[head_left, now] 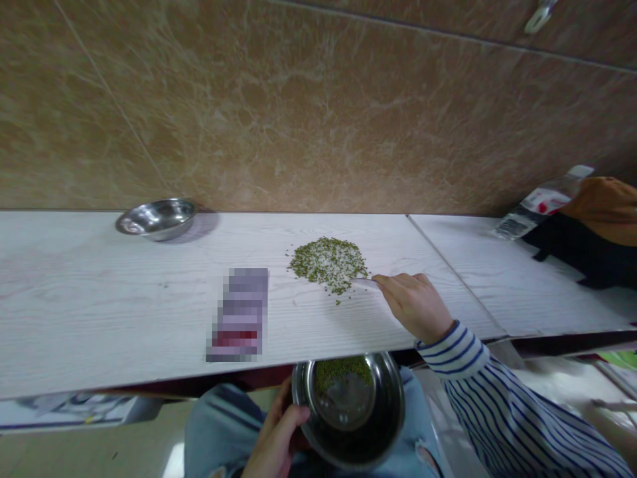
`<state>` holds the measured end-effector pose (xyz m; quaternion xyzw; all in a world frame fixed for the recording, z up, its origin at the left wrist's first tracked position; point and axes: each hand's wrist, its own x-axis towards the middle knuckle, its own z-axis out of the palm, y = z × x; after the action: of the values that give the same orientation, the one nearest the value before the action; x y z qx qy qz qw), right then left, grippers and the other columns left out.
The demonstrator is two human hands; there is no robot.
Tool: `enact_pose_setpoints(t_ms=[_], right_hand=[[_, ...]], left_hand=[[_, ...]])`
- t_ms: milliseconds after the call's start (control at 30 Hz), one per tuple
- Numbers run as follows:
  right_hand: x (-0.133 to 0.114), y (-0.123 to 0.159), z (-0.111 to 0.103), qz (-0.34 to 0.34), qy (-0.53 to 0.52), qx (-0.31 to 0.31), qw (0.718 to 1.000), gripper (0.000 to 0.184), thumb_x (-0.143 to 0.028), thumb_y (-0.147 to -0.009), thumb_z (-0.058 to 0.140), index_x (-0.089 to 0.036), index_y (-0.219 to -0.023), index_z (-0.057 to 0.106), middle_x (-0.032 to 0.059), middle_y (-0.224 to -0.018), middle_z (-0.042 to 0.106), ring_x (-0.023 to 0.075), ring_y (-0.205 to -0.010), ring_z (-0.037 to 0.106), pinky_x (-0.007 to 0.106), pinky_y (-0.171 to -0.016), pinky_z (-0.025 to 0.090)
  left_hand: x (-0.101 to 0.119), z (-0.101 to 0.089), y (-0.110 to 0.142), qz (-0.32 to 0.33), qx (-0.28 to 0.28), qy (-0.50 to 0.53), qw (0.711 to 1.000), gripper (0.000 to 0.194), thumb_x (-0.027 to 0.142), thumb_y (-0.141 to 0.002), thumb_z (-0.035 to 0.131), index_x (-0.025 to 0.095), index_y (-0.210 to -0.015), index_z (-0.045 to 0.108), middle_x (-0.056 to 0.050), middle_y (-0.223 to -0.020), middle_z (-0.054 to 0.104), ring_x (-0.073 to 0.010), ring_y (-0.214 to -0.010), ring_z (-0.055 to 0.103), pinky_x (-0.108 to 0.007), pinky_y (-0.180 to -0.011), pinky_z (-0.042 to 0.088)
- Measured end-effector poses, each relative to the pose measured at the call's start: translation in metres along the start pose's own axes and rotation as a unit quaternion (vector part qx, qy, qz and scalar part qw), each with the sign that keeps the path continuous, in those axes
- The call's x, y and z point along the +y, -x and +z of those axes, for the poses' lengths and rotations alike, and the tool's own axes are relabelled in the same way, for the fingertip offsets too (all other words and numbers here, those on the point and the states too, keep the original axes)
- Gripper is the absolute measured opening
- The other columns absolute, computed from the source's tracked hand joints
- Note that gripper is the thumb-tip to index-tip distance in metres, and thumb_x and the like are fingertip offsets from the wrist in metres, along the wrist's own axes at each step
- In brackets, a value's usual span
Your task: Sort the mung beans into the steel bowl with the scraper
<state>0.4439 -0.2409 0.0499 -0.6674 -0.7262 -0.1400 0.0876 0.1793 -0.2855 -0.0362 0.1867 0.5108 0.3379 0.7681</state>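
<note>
My left hand (pixel 279 431) grips the left rim of a deep stainless steel bowl (pixel 393 425), tilted just below the counter's front edge above my lap. Green mung beans (pixel 343 372) lie in the far part of this bowl. On the counter is a loose pile of mung beans mixed with white grains (pixel 328 262), which look like rice. My right hand (pixel 411 302) is closed on a thin metal utensil (pixel 363 279), its tip at the pile's lower right edge. The utensil's far end is too small and partly hidden to name its exact kind.
A shallow steel bowl (pixel 159 219) stands at the back left against the marbled wall. Left of the pile lies a blurred-out flat rectangle (pixel 241 312). At the right, a clear plastic bottle (pixel 540 202) leans beside black and brown cloth items (pixel 597 229). A seam crosses the white counter (pixel 124 312).
</note>
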Motion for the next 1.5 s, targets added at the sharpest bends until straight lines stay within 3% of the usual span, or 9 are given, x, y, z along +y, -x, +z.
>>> enact_pose_setpoints(t_ms=[233, 567, 967, 1267, 1500], right_hand=[[0.007, 0.014, -0.004, 0.019, 0.050, -0.002, 0.999, 0.026, -0.019, -0.089, 0.043, -0.017, -0.107, 0.061, 0.0060, -0.089, 0.070, 0.0157, -0.082, 0.060, 0.029, -0.070, 0.030], [-0.021, 0.021, -0.011, -0.018, 0.011, -0.013, 1.000, 0.027, -0.018, -0.090, 0.042, -0.016, -0.110, 0.060, 0.0055, -0.085, 0.070, 0.0159, -0.080, 0.059, 0.030, -0.070, 0.030], [-0.010, 0.044, -0.018, -0.017, -0.028, 0.005, 0.999, 0.027, -0.020, -0.090, 0.042, -0.017, -0.109, 0.061, 0.0042, -0.083, 0.069, 0.0136, -0.076, 0.059, 0.028, -0.069, 0.032], [-0.002, 0.020, -0.002, 0.010, -0.013, 0.008, 1.000, 0.026, -0.019, -0.090, 0.043, -0.016, -0.108, 0.061, 0.0048, -0.086, 0.070, 0.0149, -0.080, 0.060, 0.028, -0.073, 0.032], [-0.022, 0.020, -0.007, -0.026, -0.019, 0.000, 0.999, 0.026, -0.017, -0.090, 0.043, -0.016, -0.108, 0.061, 0.0043, -0.083, 0.069, 0.0154, -0.079, 0.059, 0.029, -0.071, 0.030]], left_hand=[[-0.002, 0.000, -0.001, -0.011, 0.014, 0.002, 1.000, 0.066, 0.023, -0.059, 0.063, 0.023, -0.124, 0.051, -0.005, -0.096, 0.071, -0.0233, -0.082, 0.063, -0.031, -0.062, 0.048], [0.002, 0.006, 0.004, -0.012, 0.010, 0.004, 1.000, 0.066, 0.021, -0.061, 0.061, 0.021, -0.125, 0.049, -0.004, -0.092, 0.072, -0.0224, -0.082, 0.064, -0.029, -0.060, 0.048], [-0.004, -0.002, -0.004, -0.022, 0.007, 0.019, 1.000, 0.068, 0.021, -0.061, 0.062, 0.021, -0.128, 0.046, -0.006, -0.105, 0.069, -0.0236, -0.088, 0.062, -0.031, -0.063, 0.049], [-0.002, 0.000, -0.002, -0.016, 0.021, 0.021, 0.999, 0.069, 0.020, -0.058, 0.063, 0.020, -0.126, 0.049, -0.007, -0.101, 0.070, -0.0270, -0.091, 0.063, -0.035, -0.066, 0.050], [0.001, 0.000, -0.001, -0.007, 0.032, 0.025, 0.999, 0.065, 0.019, -0.060, 0.063, 0.019, -0.124, 0.050, -0.006, -0.103, 0.070, -0.0265, -0.097, 0.060, -0.035, -0.070, 0.050]])
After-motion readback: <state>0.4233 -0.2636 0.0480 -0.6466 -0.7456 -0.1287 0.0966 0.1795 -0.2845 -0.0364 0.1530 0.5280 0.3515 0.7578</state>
